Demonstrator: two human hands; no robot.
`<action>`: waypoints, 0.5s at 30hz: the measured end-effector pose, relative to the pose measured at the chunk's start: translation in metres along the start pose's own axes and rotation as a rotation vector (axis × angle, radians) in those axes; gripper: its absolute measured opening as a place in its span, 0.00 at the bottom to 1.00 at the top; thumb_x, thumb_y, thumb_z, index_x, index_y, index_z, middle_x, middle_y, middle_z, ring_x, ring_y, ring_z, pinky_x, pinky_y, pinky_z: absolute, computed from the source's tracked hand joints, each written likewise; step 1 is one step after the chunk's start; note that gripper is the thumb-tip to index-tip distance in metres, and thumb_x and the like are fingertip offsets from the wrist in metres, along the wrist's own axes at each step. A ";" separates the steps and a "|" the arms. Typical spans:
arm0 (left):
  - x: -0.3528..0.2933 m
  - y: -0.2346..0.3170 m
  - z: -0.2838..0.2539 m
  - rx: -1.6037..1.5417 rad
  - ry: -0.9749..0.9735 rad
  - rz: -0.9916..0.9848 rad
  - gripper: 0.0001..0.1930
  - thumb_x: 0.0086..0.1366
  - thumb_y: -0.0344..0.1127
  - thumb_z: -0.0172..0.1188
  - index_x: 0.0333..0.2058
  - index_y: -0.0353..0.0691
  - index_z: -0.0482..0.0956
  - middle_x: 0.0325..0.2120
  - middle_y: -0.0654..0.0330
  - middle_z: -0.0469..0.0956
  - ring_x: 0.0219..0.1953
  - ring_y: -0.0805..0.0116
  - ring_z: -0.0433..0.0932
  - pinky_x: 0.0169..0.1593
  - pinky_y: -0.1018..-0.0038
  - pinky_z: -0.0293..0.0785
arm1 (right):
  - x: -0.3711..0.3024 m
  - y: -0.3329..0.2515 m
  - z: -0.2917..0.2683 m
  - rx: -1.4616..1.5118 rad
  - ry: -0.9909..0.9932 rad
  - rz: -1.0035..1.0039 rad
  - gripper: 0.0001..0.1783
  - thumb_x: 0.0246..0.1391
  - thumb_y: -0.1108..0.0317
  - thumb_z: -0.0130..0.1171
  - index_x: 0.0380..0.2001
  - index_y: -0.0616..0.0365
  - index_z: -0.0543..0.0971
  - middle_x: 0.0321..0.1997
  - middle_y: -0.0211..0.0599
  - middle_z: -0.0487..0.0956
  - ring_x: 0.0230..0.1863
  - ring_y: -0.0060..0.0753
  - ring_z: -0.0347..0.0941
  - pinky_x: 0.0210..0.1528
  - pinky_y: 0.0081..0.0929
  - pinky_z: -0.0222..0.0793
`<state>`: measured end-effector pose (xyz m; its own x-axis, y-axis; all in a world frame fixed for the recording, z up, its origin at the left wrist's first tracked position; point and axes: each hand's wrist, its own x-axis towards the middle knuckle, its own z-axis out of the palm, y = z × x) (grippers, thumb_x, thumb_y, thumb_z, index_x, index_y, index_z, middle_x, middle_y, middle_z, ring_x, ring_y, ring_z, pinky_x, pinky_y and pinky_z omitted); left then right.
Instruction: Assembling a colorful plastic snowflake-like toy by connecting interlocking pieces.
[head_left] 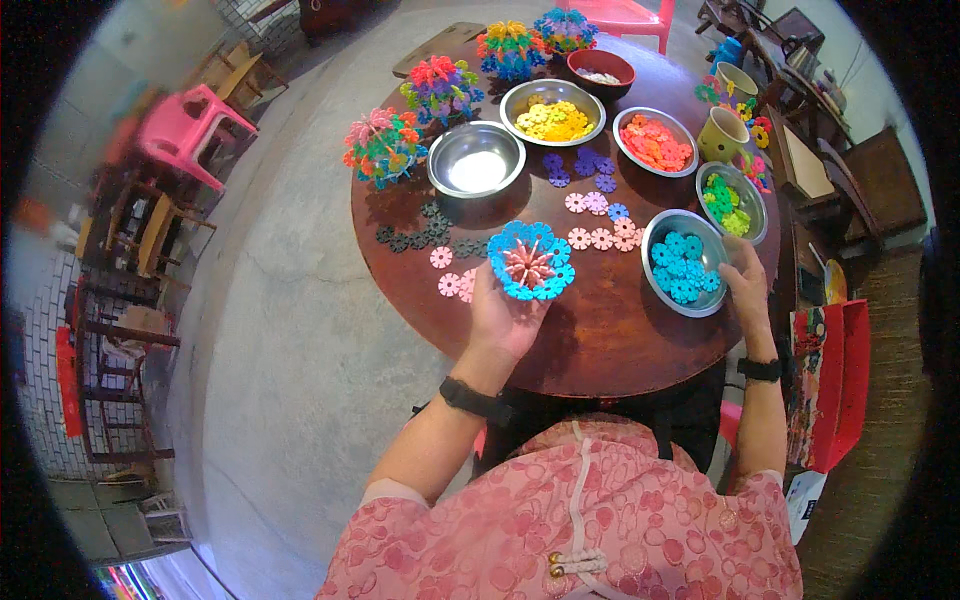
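My left hand [503, 320] holds up a round cluster of blue snowflake pieces with pink ones in its middle [531, 261], just above the round brown table [590, 340]. My right hand [744, 282] rests on the near rim of a steel bowl of blue pieces [683, 263]; whether its fingers pinch a piece I cannot tell. Loose pink pieces [600, 236] lie between the cluster and that bowl. Both wrists wear black bands.
Steel bowls hold yellow [553, 113], orange [655, 141] and green pieces [731, 200]; one bowl [476, 158] looks empty. Finished multicoloured balls [383, 146] line the far edge. Dark pieces [425, 233] and purple ones [580, 165] lie loose. A pink stool [188, 130] stands left, a red bag [830, 380] right.
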<state>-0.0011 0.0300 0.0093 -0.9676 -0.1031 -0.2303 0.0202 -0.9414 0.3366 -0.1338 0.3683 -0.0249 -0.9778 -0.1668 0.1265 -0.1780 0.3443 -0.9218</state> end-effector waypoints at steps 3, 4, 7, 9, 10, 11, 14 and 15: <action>0.000 0.000 -0.005 -0.008 0.047 -0.015 0.16 0.67 0.42 0.42 0.47 0.40 0.71 0.45 0.55 0.74 0.46 0.58 0.74 0.52 0.57 0.73 | -0.001 -0.002 0.003 0.007 -0.007 0.014 0.23 0.48 0.78 0.54 0.51 0.61 0.70 0.35 0.32 0.74 0.36 0.21 0.70 0.41 0.19 0.66; 0.000 0.000 -0.008 -0.047 0.034 -0.035 0.17 0.68 0.42 0.42 0.48 0.40 0.71 0.46 0.55 0.74 0.46 0.59 0.74 0.52 0.57 0.73 | -0.002 -0.004 0.005 0.008 -0.010 0.016 0.23 0.48 0.78 0.54 0.51 0.61 0.70 0.35 0.32 0.74 0.36 0.21 0.70 0.41 0.19 0.66; -0.001 0.002 -0.009 -0.039 -0.009 -0.050 0.17 0.68 0.43 0.43 0.49 0.39 0.71 0.46 0.54 0.74 0.46 0.60 0.74 0.53 0.56 0.72 | -0.005 -0.009 0.010 0.040 -0.004 0.045 0.24 0.48 0.79 0.54 0.51 0.62 0.70 0.35 0.32 0.74 0.37 0.22 0.70 0.42 0.19 0.65; -0.003 0.003 -0.005 -0.047 -0.037 -0.064 0.17 0.68 0.42 0.43 0.48 0.39 0.71 0.46 0.54 0.74 0.47 0.59 0.74 0.53 0.57 0.72 | -0.004 -0.014 0.008 0.161 -0.019 0.024 0.24 0.47 0.79 0.54 0.51 0.62 0.69 0.36 0.32 0.73 0.37 0.22 0.70 0.43 0.18 0.65; -0.003 0.003 -0.004 -0.059 -0.077 -0.075 0.17 0.68 0.42 0.43 0.48 0.39 0.71 0.46 0.54 0.74 0.47 0.59 0.74 0.54 0.57 0.71 | -0.004 -0.012 0.004 0.093 -0.026 0.032 0.24 0.48 0.78 0.54 0.52 0.63 0.69 0.36 0.32 0.73 0.37 0.22 0.70 0.43 0.18 0.65; -0.003 0.001 -0.005 -0.056 -0.069 -0.083 0.17 0.68 0.42 0.43 0.48 0.39 0.71 0.46 0.54 0.74 0.47 0.59 0.74 0.54 0.57 0.71 | -0.006 -0.012 0.002 0.094 -0.024 0.043 0.24 0.48 0.78 0.54 0.52 0.63 0.69 0.36 0.32 0.73 0.37 0.22 0.70 0.43 0.18 0.65; -0.001 0.000 -0.004 0.010 0.049 -0.061 0.20 0.70 0.45 0.42 0.52 0.39 0.68 0.49 0.53 0.73 0.49 0.58 0.75 0.50 0.58 0.76 | -0.004 -0.014 0.006 0.079 -0.030 0.089 0.24 0.49 0.75 0.54 0.52 0.63 0.69 0.35 0.32 0.73 0.38 0.22 0.69 0.44 0.19 0.64; -0.001 0.000 -0.003 0.006 0.056 -0.056 0.20 0.70 0.46 0.42 0.52 0.39 0.69 0.49 0.53 0.73 0.50 0.58 0.75 0.50 0.59 0.76 | -0.004 -0.014 0.006 0.081 -0.031 0.093 0.24 0.49 0.75 0.54 0.52 0.63 0.69 0.35 0.32 0.73 0.38 0.22 0.69 0.44 0.19 0.64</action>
<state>0.0004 0.0293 0.0067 -0.9516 -0.0683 -0.2998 -0.0352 -0.9444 0.3270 -0.1271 0.3589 -0.0144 -0.9856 -0.1664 0.0289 -0.0760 0.2841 -0.9558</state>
